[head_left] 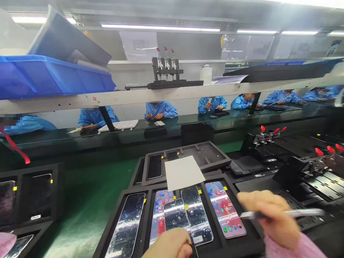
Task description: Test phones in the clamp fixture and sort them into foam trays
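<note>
Hands apart. L hand (168, 245) holds phone (175, 215) by its lower edge, raised over black foam tray (228, 247) w/ other phones. R hand (268, 218) pinches silver pen-like tool (295, 213), just right of pink-screen phone (225, 209).

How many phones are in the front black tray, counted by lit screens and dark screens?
Front black tray:
Phones with lit screens: 2
Phones with dark screens: 3
Total: 5
</note>
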Action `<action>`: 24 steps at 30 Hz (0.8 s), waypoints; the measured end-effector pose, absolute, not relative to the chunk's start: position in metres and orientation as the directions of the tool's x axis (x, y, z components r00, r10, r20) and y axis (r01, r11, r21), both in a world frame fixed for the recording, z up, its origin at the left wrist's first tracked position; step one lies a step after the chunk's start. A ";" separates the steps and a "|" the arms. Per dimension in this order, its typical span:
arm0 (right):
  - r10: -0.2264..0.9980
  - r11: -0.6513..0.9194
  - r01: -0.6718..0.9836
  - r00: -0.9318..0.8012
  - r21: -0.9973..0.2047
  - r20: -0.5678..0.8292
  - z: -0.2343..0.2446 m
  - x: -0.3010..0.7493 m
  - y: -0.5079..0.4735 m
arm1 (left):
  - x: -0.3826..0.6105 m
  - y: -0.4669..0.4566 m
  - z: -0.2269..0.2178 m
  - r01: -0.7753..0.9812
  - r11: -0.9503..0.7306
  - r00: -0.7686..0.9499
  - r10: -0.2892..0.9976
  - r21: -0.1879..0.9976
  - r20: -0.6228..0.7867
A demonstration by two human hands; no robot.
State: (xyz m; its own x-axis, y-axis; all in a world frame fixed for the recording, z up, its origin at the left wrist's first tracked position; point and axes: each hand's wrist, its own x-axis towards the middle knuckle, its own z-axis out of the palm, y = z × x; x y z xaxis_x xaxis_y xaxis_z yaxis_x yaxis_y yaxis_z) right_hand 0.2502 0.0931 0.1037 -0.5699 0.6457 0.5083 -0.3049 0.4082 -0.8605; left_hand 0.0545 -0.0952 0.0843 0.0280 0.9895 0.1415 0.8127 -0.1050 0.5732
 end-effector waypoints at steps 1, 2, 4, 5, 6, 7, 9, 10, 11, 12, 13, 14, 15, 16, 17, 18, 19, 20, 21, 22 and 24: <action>0.749 0.358 -0.349 -0.447 -0.866 0.490 0.106 0.251 0.104 | 0.044 -0.094 0.091 0.792 -0.059 -0.020 0.992 0.608 0.124; 0.808 0.323 -0.373 -0.370 -0.870 0.458 0.108 0.248 0.114 | 0.032 -0.091 0.096 0.785 -0.022 -0.067 0.990 0.619 0.121; 0.850 0.303 -0.353 -0.319 -0.885 0.419 0.105 0.232 0.130 | 0.004 -0.075 0.100 0.827 0.039 -0.151 0.976 0.562 0.154; 0.842 0.316 -0.284 -0.356 -0.905 0.406 0.100 0.219 0.136 | -0.011 -0.065 0.098 0.875 0.043 -0.161 0.965 0.482 0.206; 0.825 0.351 -0.188 -0.402 -0.918 0.397 0.093 0.204 0.141 | -0.026 -0.053 0.093 0.918 0.024 -0.133 0.959 0.395 0.251; 0.808 0.390 -0.076 -0.450 -0.918 0.381 0.084 0.189 0.147 | -0.040 -0.041 0.086 0.929 0.014 -0.115 0.960 0.369 0.255; 0.762 0.482 0.112 -0.544 -0.869 0.353 0.062 0.160 0.159 | -0.064 -0.022 0.069 0.941 -0.005 -0.081 0.968 0.340 0.238; 0.737 0.523 0.161 -0.579 -0.837 0.349 0.051 0.148 0.166 | -0.072 -0.014 0.060 0.942 -0.010 -0.071 0.971 0.335 0.229; 0.715 0.556 0.187 -0.605 -0.810 0.352 0.041 0.138 0.172 | -0.079 -0.009 0.053 0.944 -0.010 -0.068 0.972 0.330 0.224; 0.698 0.580 0.196 -0.621 -0.790 0.358 0.031 0.130 0.178 | -0.083 -0.005 0.046 0.945 -0.007 -0.071 0.972 0.327 0.225; 0.683 0.604 0.207 -0.632 -0.770 0.366 0.023 0.123 0.183 | -0.085 -0.003 0.041 0.946 0.000 -0.079 0.970 0.325 0.230; 0.671 0.625 0.214 -0.639 -0.750 0.377 0.017 0.118 0.186 | -0.085 -0.002 0.037 0.946 0.007 -0.088 0.967 0.324 0.238; 0.661 0.643 0.215 -0.642 -0.735 0.390 0.012 0.114 0.189 | -0.085 -0.001 0.034 0.946 0.014 -0.098 0.964 0.324 0.247; 0.652 0.658 0.213 -0.641 -0.722 0.405 0.010 0.110 0.190 | -0.084 -0.001 0.032 0.946 0.020 -0.108 0.961 0.324 0.256; 0.643 0.672 0.207 -0.640 -0.711 0.421 0.009 0.107 0.191 | -0.083 -0.001 0.030 0.945 0.027 -0.120 0.956 0.325 0.267; 0.635 0.686 0.200 -0.634 -0.700 0.441 0.009 0.103 0.193 | -0.082 -0.001 0.029 0.944 0.034 -0.132 0.951 0.327 0.280; 0.629 0.699 0.192 -0.623 -0.689 0.465 0.010 0.099 0.195 | -0.081 -0.001 0.029 0.943 0.041 -0.144 0.944 0.329 0.295; 0.624 0.713 0.184 -0.608 -0.676 0.491 0.012 0.095 0.198 | -0.081 -0.001 0.029 0.942 0.047 -0.156 0.937 0.331 0.311; 0.617 0.727 0.176 -0.592 -0.664 0.518 0.013 0.090 0.203 | -0.081 -0.001 0.029 0.941 0.049 -0.164 0.931 0.334 0.326; 0.608 0.741 0.167 -0.578 -0.650 0.545 0.014 0.085 0.209 | -0.081 -0.001 0.029 0.941 0.047 -0.167 0.926 0.336 0.338; 0.583 0.768 0.146 -0.563 -0.623 0.586 0.014 0.076 0.223 | -0.081 -0.001 0.031 0.940 0.030 -0.153 0.926 0.339 0.344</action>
